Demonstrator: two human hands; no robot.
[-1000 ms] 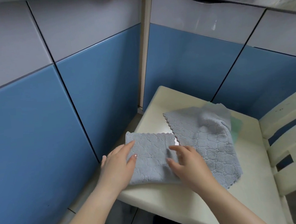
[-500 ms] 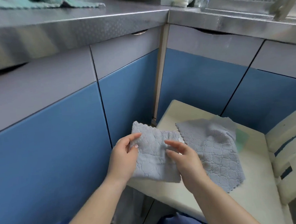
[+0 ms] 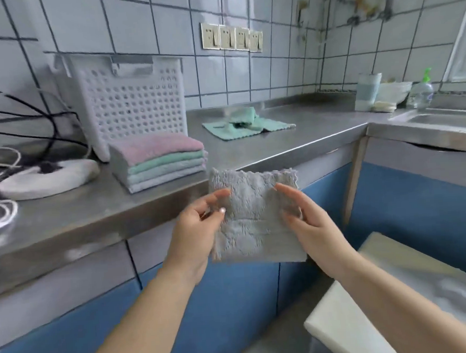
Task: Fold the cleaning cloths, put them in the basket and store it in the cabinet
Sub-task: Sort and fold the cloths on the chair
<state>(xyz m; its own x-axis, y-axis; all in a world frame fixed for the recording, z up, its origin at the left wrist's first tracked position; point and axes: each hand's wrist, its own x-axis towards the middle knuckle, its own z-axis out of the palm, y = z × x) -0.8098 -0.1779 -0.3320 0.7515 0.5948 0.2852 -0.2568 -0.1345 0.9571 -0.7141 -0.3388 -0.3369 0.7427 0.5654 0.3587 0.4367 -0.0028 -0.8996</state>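
A row of wall sockets (image 3: 231, 36) sits above the steel counter (image 3: 292, 136), with what looks like a soap bottle (image 3: 424, 89) near the sink (image 3: 448, 118) and black cables (image 3: 15, 120) at left.

Both hands hold grey cloth (image 3: 254, 216) up.

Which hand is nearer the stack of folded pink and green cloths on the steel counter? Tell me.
Left. The left hand holds the grey cloth just below and right of the stack of folded pink and green cloths; the right hand grips the cloth's far side.

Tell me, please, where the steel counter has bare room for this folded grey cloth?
Bare counter lies between the green cloth and the cups, also before the folded stack. The far left is crowded with cables.
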